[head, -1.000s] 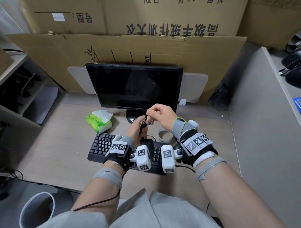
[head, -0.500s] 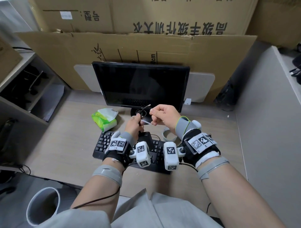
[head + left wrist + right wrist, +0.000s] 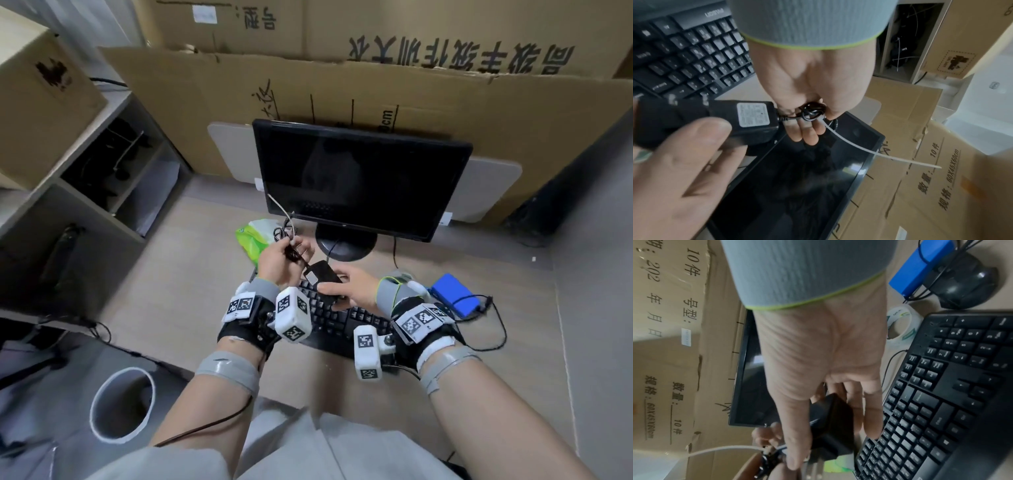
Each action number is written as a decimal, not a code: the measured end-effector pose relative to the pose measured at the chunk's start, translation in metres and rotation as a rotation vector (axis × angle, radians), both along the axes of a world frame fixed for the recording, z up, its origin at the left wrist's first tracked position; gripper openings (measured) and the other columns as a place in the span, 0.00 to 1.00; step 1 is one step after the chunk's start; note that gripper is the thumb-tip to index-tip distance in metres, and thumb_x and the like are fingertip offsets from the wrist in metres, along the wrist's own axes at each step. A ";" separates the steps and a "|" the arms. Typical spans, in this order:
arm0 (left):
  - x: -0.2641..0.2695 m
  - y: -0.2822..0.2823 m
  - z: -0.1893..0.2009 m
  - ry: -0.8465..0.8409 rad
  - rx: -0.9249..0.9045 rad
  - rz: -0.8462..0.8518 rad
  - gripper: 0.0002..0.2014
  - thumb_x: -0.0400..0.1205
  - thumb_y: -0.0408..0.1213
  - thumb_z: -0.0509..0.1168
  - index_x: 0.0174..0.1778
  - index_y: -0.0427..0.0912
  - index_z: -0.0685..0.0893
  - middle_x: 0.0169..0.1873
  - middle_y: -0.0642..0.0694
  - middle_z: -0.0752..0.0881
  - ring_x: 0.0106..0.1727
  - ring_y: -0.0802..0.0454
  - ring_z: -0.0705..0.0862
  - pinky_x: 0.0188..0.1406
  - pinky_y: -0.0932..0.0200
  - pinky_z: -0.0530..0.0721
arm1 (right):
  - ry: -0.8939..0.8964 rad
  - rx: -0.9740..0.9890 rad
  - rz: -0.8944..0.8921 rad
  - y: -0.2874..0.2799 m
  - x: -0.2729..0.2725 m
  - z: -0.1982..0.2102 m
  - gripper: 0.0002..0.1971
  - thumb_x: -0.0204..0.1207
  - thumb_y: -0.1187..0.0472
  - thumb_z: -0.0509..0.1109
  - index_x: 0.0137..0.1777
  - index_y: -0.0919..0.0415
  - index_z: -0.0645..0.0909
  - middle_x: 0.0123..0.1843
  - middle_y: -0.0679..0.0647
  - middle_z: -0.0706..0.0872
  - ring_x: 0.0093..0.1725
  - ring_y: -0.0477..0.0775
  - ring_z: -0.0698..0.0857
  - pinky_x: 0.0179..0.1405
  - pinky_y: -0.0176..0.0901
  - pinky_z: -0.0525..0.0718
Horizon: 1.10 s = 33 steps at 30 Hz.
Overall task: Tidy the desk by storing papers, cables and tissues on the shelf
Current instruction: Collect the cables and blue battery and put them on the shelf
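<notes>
Grip: left hand (image 3: 286,260) is clenched round the coiled black cable (image 3: 813,110), a white zip tie (image 3: 877,152) trailing from the bundle; right hand (image 3: 352,291) grasps the black power adapter (image 3: 323,279) by thumb and fingers.
Place: both held at frame centre, above the keyboard (image 3: 346,318).
Step, as I judge: carry coil and adapter together to the shelf (image 3: 113,178) at upper left.
Care: keep the coil pinched so it cannot unwind.
Waiting: green tissue pack (image 3: 253,236) on the worktop (image 3: 191,274).

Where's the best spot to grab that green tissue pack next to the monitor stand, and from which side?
Probably from above, across the narrow width of the green tissue pack, fingers on its two long sides. It lies flat on the desk and looks soft, so a pinch across the middle should hold. Come from the left: the monitor stand crowds its right.
</notes>
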<state>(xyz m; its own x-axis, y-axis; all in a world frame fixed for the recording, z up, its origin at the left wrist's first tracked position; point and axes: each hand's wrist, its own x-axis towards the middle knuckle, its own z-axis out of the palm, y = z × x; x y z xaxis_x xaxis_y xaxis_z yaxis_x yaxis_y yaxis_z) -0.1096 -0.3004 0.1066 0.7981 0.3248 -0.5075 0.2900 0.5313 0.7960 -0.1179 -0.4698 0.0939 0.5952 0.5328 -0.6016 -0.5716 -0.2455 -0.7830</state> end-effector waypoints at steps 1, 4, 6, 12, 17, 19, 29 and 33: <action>-0.001 0.010 -0.009 0.054 0.056 -0.030 0.06 0.87 0.30 0.53 0.48 0.36 0.75 0.37 0.42 0.79 0.39 0.47 0.82 0.42 0.54 0.85 | 0.013 -0.006 -0.010 0.005 0.002 -0.001 0.24 0.73 0.61 0.79 0.67 0.64 0.78 0.59 0.62 0.86 0.49 0.54 0.87 0.54 0.56 0.89; -0.001 0.046 -0.046 0.338 0.248 -0.024 0.29 0.73 0.33 0.69 0.71 0.29 0.74 0.44 0.38 0.84 0.43 0.43 0.85 0.41 0.54 0.86 | -0.092 -0.151 -0.167 0.016 0.009 -0.004 0.20 0.69 0.62 0.82 0.58 0.63 0.82 0.46 0.60 0.86 0.35 0.54 0.85 0.40 0.53 0.91; -0.004 0.063 -0.067 0.398 0.314 0.065 0.47 0.57 0.37 0.73 0.77 0.37 0.70 0.54 0.39 0.85 0.50 0.42 0.87 0.50 0.48 0.89 | -0.248 -0.347 -0.229 0.016 0.013 -0.004 0.17 0.65 0.57 0.84 0.52 0.58 0.84 0.42 0.57 0.88 0.30 0.54 0.85 0.34 0.48 0.90; -0.021 0.014 -0.031 -0.090 0.446 -0.372 0.36 0.64 0.28 0.66 0.69 0.57 0.79 0.66 0.49 0.83 0.63 0.60 0.83 0.61 0.59 0.82 | -0.363 -0.430 -0.228 0.017 0.019 -0.002 0.10 0.61 0.48 0.80 0.32 0.51 0.83 0.21 0.45 0.81 0.22 0.47 0.77 0.26 0.37 0.76; -0.030 -0.027 -0.054 -0.049 0.429 -0.692 0.30 0.70 0.27 0.75 0.70 0.39 0.77 0.55 0.43 0.88 0.52 0.52 0.86 0.53 0.59 0.85 | -0.180 -0.217 -0.480 -0.010 0.017 -0.016 0.14 0.60 0.49 0.83 0.43 0.53 0.88 0.37 0.53 0.91 0.32 0.50 0.86 0.44 0.48 0.91; -0.033 -0.038 -0.059 0.000 0.418 -0.659 0.18 0.77 0.32 0.75 0.60 0.42 0.79 0.43 0.47 0.87 0.39 0.54 0.84 0.40 0.60 0.84 | -0.104 -0.120 -0.487 -0.024 0.015 -0.019 0.14 0.69 0.49 0.80 0.49 0.55 0.88 0.46 0.57 0.91 0.40 0.53 0.91 0.49 0.49 0.91; -0.006 -0.123 -0.099 0.313 0.182 -0.556 0.12 0.76 0.39 0.74 0.40 0.39 0.77 0.19 0.45 0.76 0.18 0.49 0.72 0.19 0.60 0.67 | -0.049 -0.837 -0.568 -0.168 0.016 -0.085 0.29 0.73 0.53 0.74 0.74 0.52 0.72 0.70 0.57 0.78 0.73 0.61 0.73 0.74 0.49 0.70; 0.007 -0.144 -0.112 0.402 0.179 -0.587 0.15 0.73 0.46 0.75 0.41 0.39 0.80 0.20 0.43 0.76 0.19 0.48 0.72 0.21 0.58 0.67 | 0.009 -0.985 -0.539 -0.186 0.025 -0.113 0.40 0.70 0.48 0.76 0.80 0.50 0.63 0.82 0.56 0.61 0.80 0.63 0.61 0.77 0.51 0.60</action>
<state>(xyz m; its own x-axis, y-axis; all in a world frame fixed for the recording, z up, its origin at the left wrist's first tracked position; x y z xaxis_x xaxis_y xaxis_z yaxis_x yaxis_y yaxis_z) -0.1023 -0.4449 -0.0057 0.6296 0.0060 -0.7769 0.7747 0.0706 0.6284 -0.0927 -0.6559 -0.0191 0.5981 -0.5037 -0.6234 -0.7945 -0.4745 -0.3790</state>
